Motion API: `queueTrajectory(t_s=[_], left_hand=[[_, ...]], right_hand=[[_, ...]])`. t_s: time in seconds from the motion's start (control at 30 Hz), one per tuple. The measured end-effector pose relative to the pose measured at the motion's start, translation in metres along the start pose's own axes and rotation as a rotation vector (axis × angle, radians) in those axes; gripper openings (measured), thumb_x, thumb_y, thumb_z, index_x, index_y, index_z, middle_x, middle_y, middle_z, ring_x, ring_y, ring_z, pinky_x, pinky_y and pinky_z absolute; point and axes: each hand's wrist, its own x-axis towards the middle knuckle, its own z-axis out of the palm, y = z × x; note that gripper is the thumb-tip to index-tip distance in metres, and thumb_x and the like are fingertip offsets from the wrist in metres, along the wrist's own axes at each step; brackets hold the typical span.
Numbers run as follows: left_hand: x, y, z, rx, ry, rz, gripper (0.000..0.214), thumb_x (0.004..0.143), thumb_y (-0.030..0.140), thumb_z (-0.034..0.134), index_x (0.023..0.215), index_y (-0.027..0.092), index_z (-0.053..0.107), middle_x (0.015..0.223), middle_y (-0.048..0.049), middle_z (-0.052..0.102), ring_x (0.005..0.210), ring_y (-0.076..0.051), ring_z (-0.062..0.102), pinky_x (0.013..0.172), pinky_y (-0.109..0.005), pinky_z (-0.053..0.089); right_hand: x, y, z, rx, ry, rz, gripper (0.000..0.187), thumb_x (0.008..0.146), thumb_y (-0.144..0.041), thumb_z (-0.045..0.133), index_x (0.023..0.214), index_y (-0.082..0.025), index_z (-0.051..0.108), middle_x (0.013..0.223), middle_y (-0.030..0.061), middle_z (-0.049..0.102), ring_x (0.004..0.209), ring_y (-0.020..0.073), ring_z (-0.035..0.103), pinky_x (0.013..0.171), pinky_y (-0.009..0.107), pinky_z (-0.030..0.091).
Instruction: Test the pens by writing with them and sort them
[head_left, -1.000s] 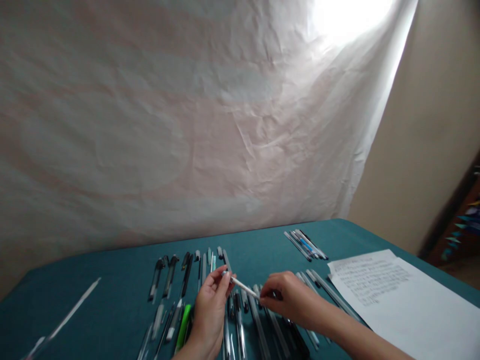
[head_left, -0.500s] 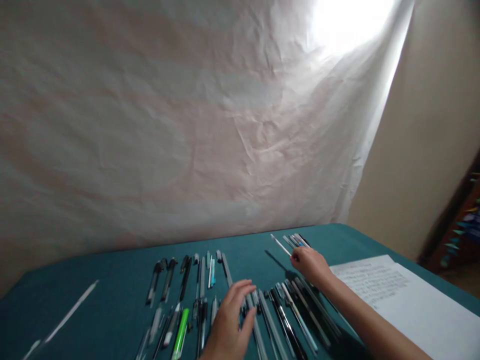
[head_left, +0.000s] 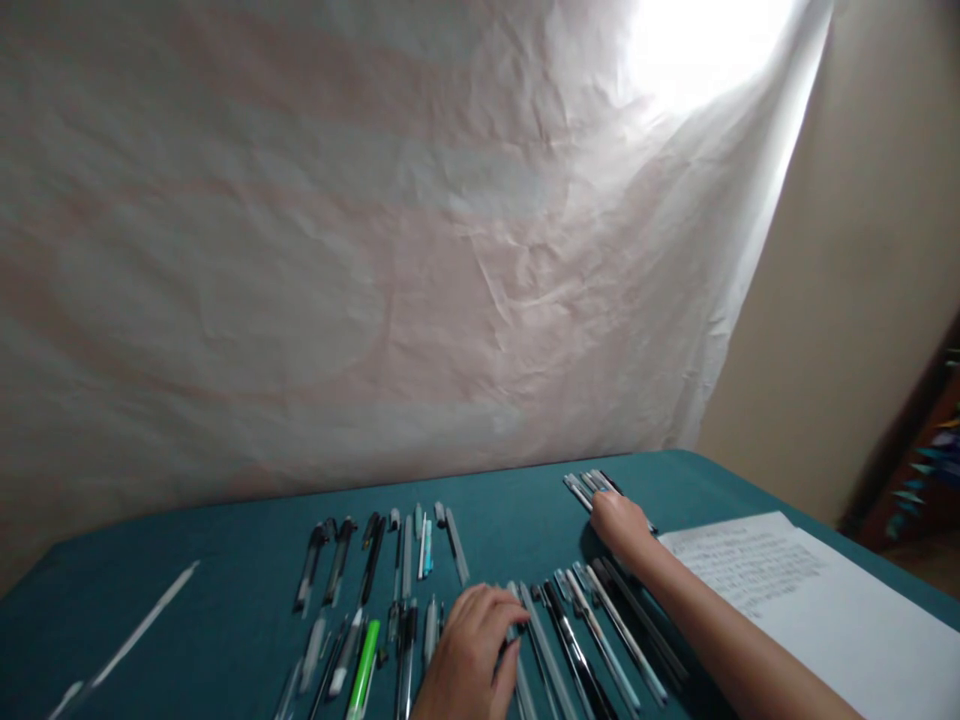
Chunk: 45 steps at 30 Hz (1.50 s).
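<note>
My right hand [head_left: 621, 526] is closed on the lower end of a pale pen [head_left: 576, 490], which lies against a small group of pens [head_left: 602, 481] at the back right. The fingertips are hidden behind the hand. My left hand [head_left: 474, 652] hovers low over the front row, its fingers bent and the thumb apart from them. Beside its fingertips lies a clear-barrelled pen [head_left: 544, 640]. Further right in that row are a black pen [head_left: 576, 650] and a white pen [head_left: 630, 635]. Left of the hand lies a bright green marker [head_left: 364, 668].
Written sheets of paper [head_left: 817, 590] cover the table's right side. More pens with caps off, including a black one [head_left: 373, 560], form a back row. A white strip [head_left: 146, 625] lies far left on the green tabletop [head_left: 225, 560]. A pale cloth [head_left: 450, 250] hangs behind.
My right hand has lowered the pale pen from above the table down beside the back-right group. My left hand has dropped slightly, its fingers more bent.
</note>
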Motion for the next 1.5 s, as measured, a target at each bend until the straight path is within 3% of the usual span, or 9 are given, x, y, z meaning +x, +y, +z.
queueTrajectory(t_s=[0.17, 0.5, 0.7, 0.87, 1.0, 1.17, 1.5], left_hand=[[0.0, 0.0, 0.0, -0.023, -0.008, -0.009, 0.031, 0.074, 0.006, 0.043, 0.098, 0.021, 0.056, 0.099, -0.0083, 0.06, 0.097, -0.022, 0.052, 0.09, -0.04, 0.038], [0.003, 0.02, -0.01, -0.04, -0.061, -0.046, 0.031, 0.077, 0.009, 0.043, 0.101, 0.024, 0.056, 0.101, -0.0062, 0.058, 0.097, -0.021, 0.05, 0.088, -0.037, 0.038], [0.005, 0.038, -0.013, -0.051, -0.137, -0.074, 0.03, 0.078, 0.011, 0.041, 0.102, 0.023, 0.055, 0.103, -0.0072, 0.057, 0.096, -0.021, 0.051, 0.085, -0.034, 0.039], [-0.002, 0.054, -0.004, -0.118, -0.183, -0.071, 0.029, 0.076, 0.011, 0.043, 0.1, 0.021, 0.055, 0.101, -0.0082, 0.057, 0.092, -0.021, 0.053, 0.08, -0.031, 0.041], [-0.007, 0.066, 0.011, -0.174, -0.178, -0.074, 0.03, 0.074, 0.008, 0.044, 0.098, 0.02, 0.056, 0.099, -0.0088, 0.057, 0.089, -0.02, 0.055, 0.077, -0.029, 0.042], [-0.011, 0.074, 0.025, -0.273, -0.097, -0.048, 0.028, 0.074, 0.006, 0.043, 0.094, 0.019, 0.057, 0.092, -0.0079, 0.058, 0.084, -0.018, 0.056, 0.075, -0.026, 0.043], [-0.017, 0.063, 0.027, -0.334, -0.003, 0.108, 0.031, 0.074, 0.003, 0.039, 0.095, 0.019, 0.055, 0.088, -0.0082, 0.058, 0.083, -0.017, 0.055, 0.075, -0.026, 0.044]], right_hand=[[0.002, 0.007, 0.001, -0.005, 0.054, 0.037, 0.028, 0.08, -0.008, 0.036, 0.088, -0.015, 0.062, 0.097, 0.0147, 0.064, 0.088, 0.0244, 0.061, 0.067, 0.029, 0.041], [-0.008, 0.02, -0.011, 0.076, 0.076, 0.035, 0.024, 0.081, -0.018, 0.04, 0.093, -0.014, 0.061, 0.096, 0.0159, 0.063, 0.089, 0.0232, 0.059, 0.067, 0.027, 0.037], [-0.045, 0.042, -0.02, 0.169, 0.003, -0.068, 0.014, 0.075, -0.026, 0.053, 0.077, -0.017, 0.063, 0.08, 0.008, 0.066, 0.08, 0.0197, 0.06, 0.065, 0.023, 0.035], [-0.086, 0.06, -0.006, 0.222, 0.005, -0.115, 0.021, 0.074, -0.028, 0.052, 0.091, -0.016, 0.056, 0.087, 0.0087, 0.063, 0.081, 0.0192, 0.058, 0.066, 0.024, 0.035], [-0.105, 0.068, 0.004, 0.272, 0.003, -0.096, 0.029, 0.072, -0.027, 0.052, 0.098, -0.014, 0.05, 0.092, 0.0109, 0.06, 0.082, 0.0197, 0.057, 0.067, 0.025, 0.035], [-0.109, 0.072, 0.002, 0.305, -0.051, -0.059, 0.027, 0.07, -0.017, 0.048, 0.097, -0.013, 0.049, 0.081, 0.0098, 0.062, 0.075, 0.0189, 0.057, 0.063, 0.024, 0.032], [-0.103, 0.077, 0.01, 0.228, -0.032, -0.067, 0.018, 0.063, -0.015, 0.047, 0.079, -0.014, 0.054, 0.079, 0.0106, 0.062, 0.074, 0.0206, 0.056, 0.058, 0.024, 0.03]])
